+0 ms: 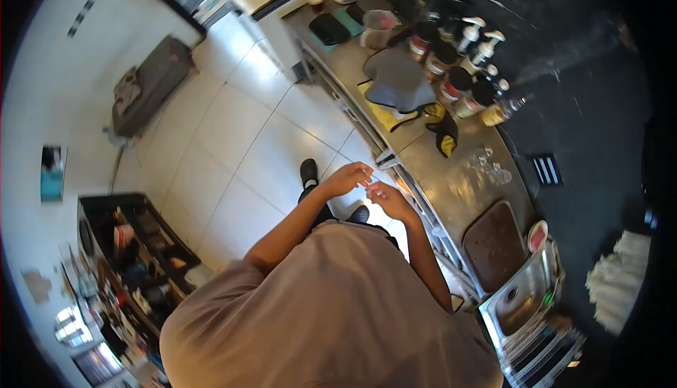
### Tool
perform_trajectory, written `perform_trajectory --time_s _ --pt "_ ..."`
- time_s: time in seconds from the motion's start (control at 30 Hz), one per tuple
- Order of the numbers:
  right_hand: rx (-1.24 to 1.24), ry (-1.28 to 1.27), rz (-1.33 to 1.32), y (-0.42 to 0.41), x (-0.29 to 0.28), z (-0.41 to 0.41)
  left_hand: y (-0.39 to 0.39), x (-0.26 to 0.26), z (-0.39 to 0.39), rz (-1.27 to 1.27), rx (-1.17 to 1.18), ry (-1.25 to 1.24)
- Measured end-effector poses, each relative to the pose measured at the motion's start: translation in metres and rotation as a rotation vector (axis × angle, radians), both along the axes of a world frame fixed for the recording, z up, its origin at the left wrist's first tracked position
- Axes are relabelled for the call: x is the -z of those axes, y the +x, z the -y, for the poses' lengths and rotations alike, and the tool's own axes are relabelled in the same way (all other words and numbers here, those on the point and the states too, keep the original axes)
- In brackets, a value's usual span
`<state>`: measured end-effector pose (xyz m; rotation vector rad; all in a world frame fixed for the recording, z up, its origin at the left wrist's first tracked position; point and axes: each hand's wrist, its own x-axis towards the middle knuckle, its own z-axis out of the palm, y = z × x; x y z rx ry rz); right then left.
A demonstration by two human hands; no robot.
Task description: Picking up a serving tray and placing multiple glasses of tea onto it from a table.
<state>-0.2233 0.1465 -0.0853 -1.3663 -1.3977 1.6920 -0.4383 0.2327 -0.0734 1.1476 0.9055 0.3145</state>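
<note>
In front of my waist, above the tiled floor, my left hand (pixel 346 179) and my right hand (pixel 390 200) are held close together. The fingers of both are loosely bent and slightly apart, and no object shows in either. To the right runs a stainless steel counter (pixel 449 176); my right hand is nearest its front edge but apart from it. A brown tray (pixel 495 245) lies on the counter by the sink (pixel 521 308). Small clear glass items (pixel 492 166) lie farther along. A grey cloth (pixel 399 79) rests partly over a yellow cloth (pixel 386 110), beside a black and yellow cloth (pixel 445 131).
Dark-lidded jars (pixel 457 84), pump bottles (pixel 486 49) and a plastic jug (pixel 378 28) line the counter's back. A dish rack (pixel 545 351) stands beyond the sink. Leftward are a grey bench (pixel 156 86) and a cluttered dark shelf (pixel 143 245) against the wall.
</note>
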Motion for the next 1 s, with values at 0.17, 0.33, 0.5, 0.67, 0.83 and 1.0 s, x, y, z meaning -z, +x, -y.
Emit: perform_trajectory --time_s 0.17,0.33,0.5,0.67,0.83,1.0 --pt "-0.119 -0.145 -0.183 -0.057 -0.054 -0.058 -0.081 -0.035 -0.012 0.062 -0.108 0.126" --pt "-0.286 -0.117 -0.148 -0.15 -0.098 -0.094 -0.201 -0.099 -0.021 -0.025 -0.504 0.369" --pt "-0.433 -0.111 -0.205 -0.277 -0.102 -0.128 -0.317 -0.124 0.012 0.007 -0.729 0.291" --pt "-0.549 -0.116 -0.238 -0.434 -0.1 -0.151 -0.422 -0.125 0.063 -0.045 -1.0 0.316" --pt "-0.617 -0.085 -0.237 -0.564 -0.103 -0.167 -0.528 -0.125 0.078 -0.115 -1.016 0.301" --pt "-0.791 -0.055 -0.283 -0.658 -0.103 -0.183 -0.614 -0.104 0.085 0.05 -1.159 0.374"
